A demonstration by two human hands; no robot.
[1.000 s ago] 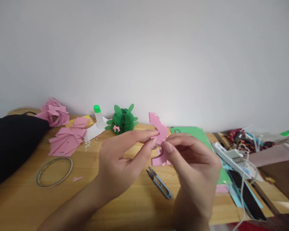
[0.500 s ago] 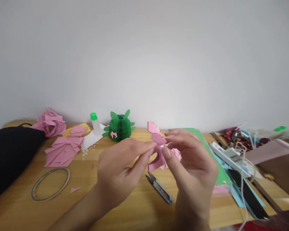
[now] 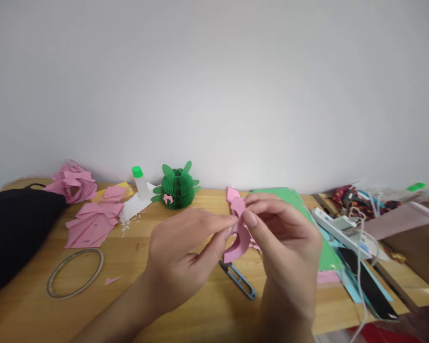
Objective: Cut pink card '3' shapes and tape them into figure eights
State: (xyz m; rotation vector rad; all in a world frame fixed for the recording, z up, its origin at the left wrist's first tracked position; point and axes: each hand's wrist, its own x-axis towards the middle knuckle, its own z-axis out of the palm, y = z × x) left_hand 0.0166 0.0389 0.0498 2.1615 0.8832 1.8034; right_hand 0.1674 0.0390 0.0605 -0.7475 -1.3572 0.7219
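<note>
A pink cut-paper piece [image 3: 240, 244] with a curved lower strip and a lobed upper end is held up between my hands. My left hand [image 3: 186, 257] pinches its middle from the left with thumb and index finger. From the right, my right hand [image 3: 289, 243] grips the same spot between thumb and fingers. The fingertips of both hands nearly meet and hide the paper's centre. Below the paper, thread snips [image 3: 241, 282] with a blue handle lie on the wooden table [image 3: 200, 319]; the paper covers their blade tips.
A green honeycomb paper figure [image 3: 178, 190] stands at the back, beside a green-capped glue bottle [image 3: 140, 183]. Pink folded papers [image 3: 93, 224], a tape roll [image 3: 75, 274] and a black cloth item [image 3: 17, 233] lie left. Green sheets [image 3: 327, 247], a power strip [image 3: 339, 233] and a phone [image 3: 368, 286] lie right.
The pink paper piece has shifted slightly right and down and turned, now overlapping the snips' blades. My right thumb has moved up toward the left fingertips.
</note>
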